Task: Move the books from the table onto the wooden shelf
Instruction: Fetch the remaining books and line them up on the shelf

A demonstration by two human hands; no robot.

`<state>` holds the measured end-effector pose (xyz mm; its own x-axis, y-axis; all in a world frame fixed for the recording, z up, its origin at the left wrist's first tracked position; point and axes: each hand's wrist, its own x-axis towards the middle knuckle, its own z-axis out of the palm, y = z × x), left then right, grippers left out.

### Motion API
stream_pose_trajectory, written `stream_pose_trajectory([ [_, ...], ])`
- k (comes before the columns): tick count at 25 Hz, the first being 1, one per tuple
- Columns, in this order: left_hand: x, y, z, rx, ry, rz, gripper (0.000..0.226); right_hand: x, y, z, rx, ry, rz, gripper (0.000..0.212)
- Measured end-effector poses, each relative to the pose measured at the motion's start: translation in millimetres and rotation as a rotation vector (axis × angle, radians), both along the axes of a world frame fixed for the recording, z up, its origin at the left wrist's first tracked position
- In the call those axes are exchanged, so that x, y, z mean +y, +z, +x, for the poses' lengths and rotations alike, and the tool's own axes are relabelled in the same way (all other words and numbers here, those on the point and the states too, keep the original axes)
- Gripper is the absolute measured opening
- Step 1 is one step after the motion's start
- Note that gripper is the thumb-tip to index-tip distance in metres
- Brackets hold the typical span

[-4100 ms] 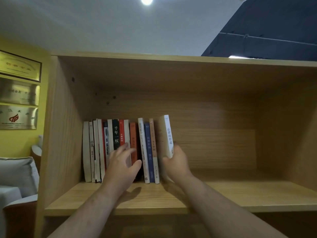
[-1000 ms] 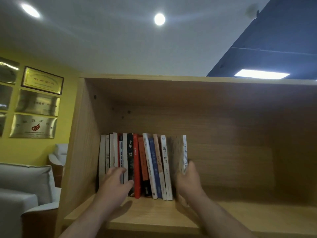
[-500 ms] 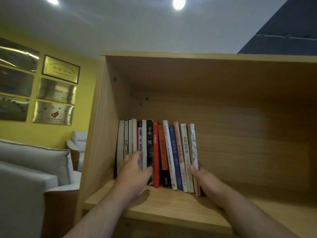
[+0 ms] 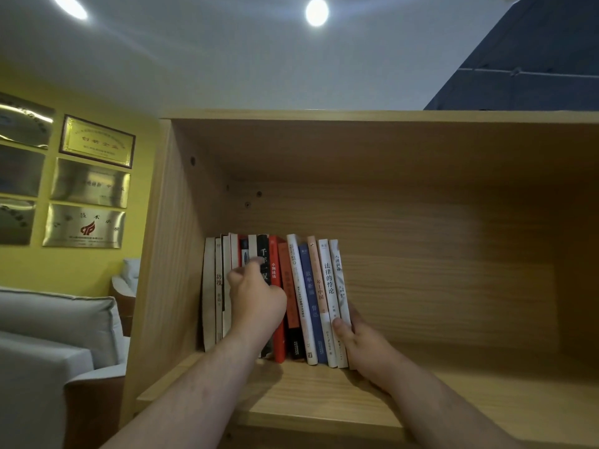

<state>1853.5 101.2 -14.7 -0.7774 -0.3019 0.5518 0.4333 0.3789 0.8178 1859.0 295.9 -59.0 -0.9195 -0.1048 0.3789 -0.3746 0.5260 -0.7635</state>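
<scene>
- left hand (image 4: 256,296), fingers loose, presses the spines at the row's left
- books (image 4: 293,286) stand upright, left end of the wooden shelf (image 4: 437,403)
- right hand (image 4: 363,345) pinches the rightmost book (image 4: 339,286), which looks seated in the row
- table out of view, so I cannot tell whether any remain

Up on the wooden shelf (image 4: 453,393) now: pale grain, open at the front, deep, with a side wall (image 4: 168,254) on the left. Carries a single row of books (image 4: 287,286), standing on the bottom board with spines out, packed toward the left end. Starts with a cream book (image 4: 209,286) just beside the side wall, then more pale spines. Moves on to a black book (image 4: 263,249), a red book (image 4: 275,277), an orange book (image 4: 286,286), a blue book (image 4: 308,286) and a peach spine. Ends with two white ones, the rightmost white book (image 4: 338,277) leaning slightly left against its neighbour.
</scene>
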Motion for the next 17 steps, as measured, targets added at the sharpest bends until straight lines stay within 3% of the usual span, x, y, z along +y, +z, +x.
stream_pose_trajectory([
  [4, 3, 1, 1, 0.002, 0.035, 0.091, 0.055, 1, -1, -1, 0.010, 0.019, -0.014, 0.050],
  [9, 6, -2, -2, -0.004, 0.009, 0.011, 0.034, 0, 1, 1, -0.012, 0.050, -0.009, 0.053],
  [14, 11, -5, 0, -0.050, -0.078, 0.091, 0.066, 0, 4, 7, -0.055, 0.063, -0.026, 0.056],
  [17, 8, -12, 4, 0.014, -0.086, 0.173, 0.065, -2, 5, 10, -0.075, 0.076, -0.054, 0.054],
])
